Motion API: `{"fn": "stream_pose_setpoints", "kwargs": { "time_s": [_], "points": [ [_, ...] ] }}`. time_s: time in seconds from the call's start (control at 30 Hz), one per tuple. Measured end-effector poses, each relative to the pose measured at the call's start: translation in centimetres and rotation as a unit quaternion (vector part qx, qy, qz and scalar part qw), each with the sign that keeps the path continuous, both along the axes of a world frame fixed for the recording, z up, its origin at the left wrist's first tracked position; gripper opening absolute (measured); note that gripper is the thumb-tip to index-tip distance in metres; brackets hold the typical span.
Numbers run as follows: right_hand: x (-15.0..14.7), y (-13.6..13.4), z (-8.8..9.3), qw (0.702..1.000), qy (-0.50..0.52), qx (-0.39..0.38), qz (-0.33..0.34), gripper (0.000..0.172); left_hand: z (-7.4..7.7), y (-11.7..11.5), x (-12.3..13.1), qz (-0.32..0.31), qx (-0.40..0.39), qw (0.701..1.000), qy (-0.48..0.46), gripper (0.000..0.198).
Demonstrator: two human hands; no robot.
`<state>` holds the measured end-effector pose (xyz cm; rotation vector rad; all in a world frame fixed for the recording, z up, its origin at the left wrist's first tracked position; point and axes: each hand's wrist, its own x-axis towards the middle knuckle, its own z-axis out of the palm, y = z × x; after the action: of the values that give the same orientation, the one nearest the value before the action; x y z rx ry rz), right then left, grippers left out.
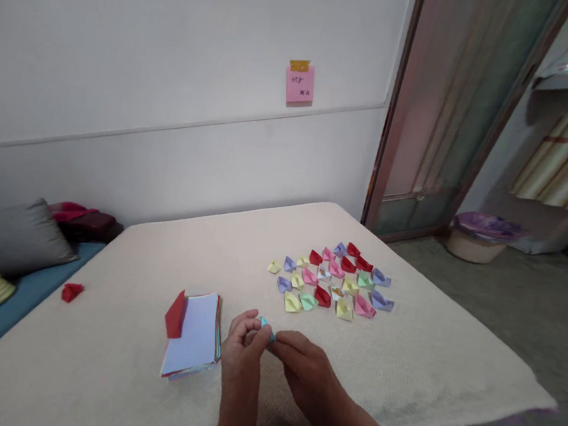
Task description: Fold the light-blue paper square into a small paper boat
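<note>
Small blue paper (264, 321) sits between your hands, above the near middle of the cream cover (113, 364). Your left hand (242, 343) pinches it, thumb against curled fingers; your right hand (309, 373) meets its right side, fingers nearly straight, thumb hidden, so I can't tell whether it grips. Keep the left pinch steady but light; line edges up before pressing, then run a fingertip along each crease. Paper this small would probably buckle if squeezed. Cover looks woven and soft, likely poor backing for creasing. Left: flat paper stack (194, 335), pale violet on top, pointed red piece (174, 316) over its left edge. Right, farther off: rows of crisp, boat-like folded papers (323, 296), pastel and red.
</note>
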<state>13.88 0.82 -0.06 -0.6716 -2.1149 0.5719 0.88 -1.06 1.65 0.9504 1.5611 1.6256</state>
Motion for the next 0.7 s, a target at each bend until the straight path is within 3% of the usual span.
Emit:
{"fn": "stream_pose_setpoints", "kwargs": {
  "time_s": [0.13,0.27,0.47,0.57,0.7],
  "points": [
    [0.0,0.1,-0.2,1.000,-0.001,0.017,0.009,0.052,0.0,0.0,-0.2,-0.007,0.001,0.999,-0.036,0.014],
    [0.2,0.3,-0.1,0.999,0.026,-0.014,0.021,0.050,0.1,-0.1,-0.4,-0.055,0.001,0.995,-0.085,0.015],
    [0.6,0.7,0.6,0.983,0.134,-0.111,0.054,0.047,0.7,-0.1,-0.2,-0.125,0.004,0.984,-0.127,0.019],
    [0.9,1.1,1.0,0.969,0.170,-0.169,0.065,0.044,1.2,-0.2,0.0,-0.122,0.019,0.983,-0.138,0.023],
    [1.4,1.7,1.2,0.929,0.208,-0.296,0.078,0.040,1.6,-0.2,-0.2,-0.113,0.029,0.964,-0.239,0.016]
  ]
}}
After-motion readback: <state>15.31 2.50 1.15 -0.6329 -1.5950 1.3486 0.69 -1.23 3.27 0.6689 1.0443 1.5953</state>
